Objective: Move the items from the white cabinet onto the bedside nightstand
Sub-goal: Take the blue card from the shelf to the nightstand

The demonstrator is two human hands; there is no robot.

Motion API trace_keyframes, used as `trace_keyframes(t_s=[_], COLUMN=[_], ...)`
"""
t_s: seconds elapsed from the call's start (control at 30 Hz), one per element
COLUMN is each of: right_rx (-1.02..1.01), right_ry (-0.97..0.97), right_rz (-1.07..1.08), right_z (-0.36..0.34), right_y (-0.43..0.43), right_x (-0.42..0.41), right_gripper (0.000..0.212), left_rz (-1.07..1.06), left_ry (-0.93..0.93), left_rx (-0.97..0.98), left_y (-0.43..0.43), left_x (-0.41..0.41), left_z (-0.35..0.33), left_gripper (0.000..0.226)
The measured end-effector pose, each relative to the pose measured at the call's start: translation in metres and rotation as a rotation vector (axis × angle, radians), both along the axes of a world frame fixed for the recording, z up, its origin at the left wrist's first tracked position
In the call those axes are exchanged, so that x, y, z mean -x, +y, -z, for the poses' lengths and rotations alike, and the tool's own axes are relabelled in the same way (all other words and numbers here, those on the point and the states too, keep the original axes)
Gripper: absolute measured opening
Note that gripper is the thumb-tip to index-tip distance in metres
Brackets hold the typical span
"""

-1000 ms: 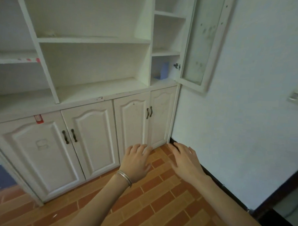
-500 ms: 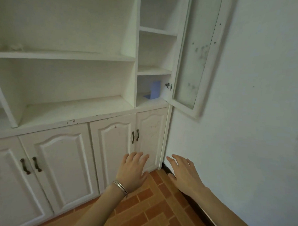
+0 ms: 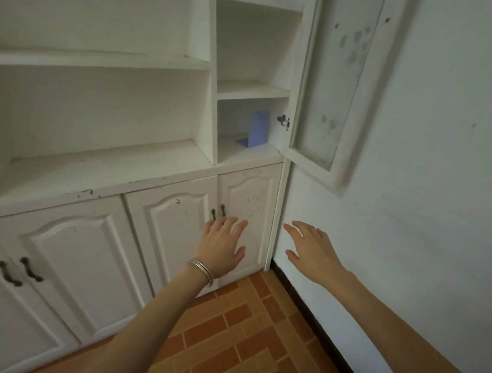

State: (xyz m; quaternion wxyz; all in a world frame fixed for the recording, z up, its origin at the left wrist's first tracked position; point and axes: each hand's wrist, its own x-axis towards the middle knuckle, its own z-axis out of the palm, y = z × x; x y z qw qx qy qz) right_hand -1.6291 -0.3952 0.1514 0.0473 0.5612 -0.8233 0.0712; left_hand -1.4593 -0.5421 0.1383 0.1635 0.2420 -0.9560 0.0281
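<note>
Blue is the only colour in that white cabinet [image 3: 144,165]: a small blue bookend-shaped item [image 3: 257,130], one leaf upright and one flat on the shelf, stands in the lowest open compartment just right of the frame's centre, behind the glass door [image 3: 325,85] that hangs open toward the right-hand wall. Both hands are empty and well below it. The left hand [image 3: 222,248], with bangles on the wrist, is spread flat with fingers apart in front of the lower cupboard door [image 3: 246,214], close under its two dark handles [image 3: 218,212]; I cannot tell whether it touches the panel. The right hand [image 3: 311,249] is likewise open and loose, palm down, against the bare wall at lower right. As I judge it, the step in hand is the reach up for the blue piece, and the right hand looks better placed. It should come up between the compartment's edge and the open door, keeping clear of the latch [image 3: 283,121] on the door's inner edge, and pinch the upright leaf near its top, lifting straight before drawing out. No nightstand shows here, so the carry will need a turn away.
</note>
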Motion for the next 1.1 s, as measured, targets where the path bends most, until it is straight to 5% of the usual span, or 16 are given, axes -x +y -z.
trace_keyframes(t_s=[1.1], right_rx=[0.048], right_ry=[0.064], right_rz=[-0.185], right_z=[-0.028], right_y=[-0.368], right_x=[0.351], right_gripper=[0.057], left_rz=[-0.175], left_ry=[0.045], left_rx=[-0.007], left_y=[-0.328], left_x=[0.324], left_z=[0.012], left_gripper=[0.053])
